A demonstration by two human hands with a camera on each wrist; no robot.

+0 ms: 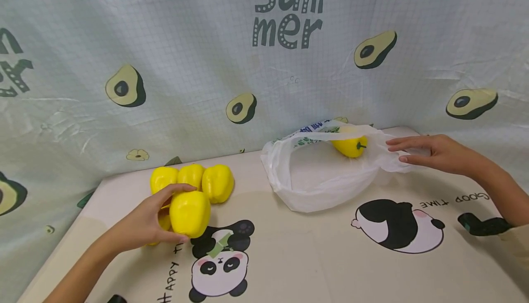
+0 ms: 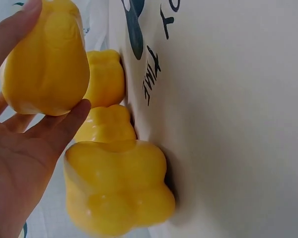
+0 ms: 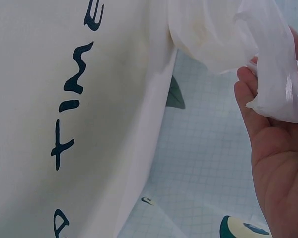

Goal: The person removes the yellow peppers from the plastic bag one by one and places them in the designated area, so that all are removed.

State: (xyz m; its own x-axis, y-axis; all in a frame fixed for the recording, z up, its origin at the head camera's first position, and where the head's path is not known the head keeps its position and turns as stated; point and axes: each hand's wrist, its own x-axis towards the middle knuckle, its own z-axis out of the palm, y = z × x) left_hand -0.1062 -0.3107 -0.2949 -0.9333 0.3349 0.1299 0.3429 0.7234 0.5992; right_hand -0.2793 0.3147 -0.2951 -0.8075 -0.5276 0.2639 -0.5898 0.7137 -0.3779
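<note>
My left hand [image 1: 142,218] grips a yellow bell pepper [image 1: 190,214], raised a little over the table, thumb on one side and fingers on the other. Behind it three more yellow bell peppers [image 1: 218,183] stand in a row, and another [image 1: 164,220] is mostly hidden by the hand. In the left wrist view the held pepper hangs beside the nearest standing pepper [image 2: 119,188]. At the right, a white plastic bag [image 1: 326,197] lies with its mouth wide, one yellow pepper [image 1: 351,147] inside. My right hand [image 3: 283,148] holds the bag's handle [image 3: 278,64] between thumb and fingers.
The light table cover [image 1: 314,257] bears printed pandas and lettering. A pale curtain [image 1: 186,64] with avocado prints hangs along the table's back edge. A black strap piece [image 1: 483,225] shows by the right wrist.
</note>
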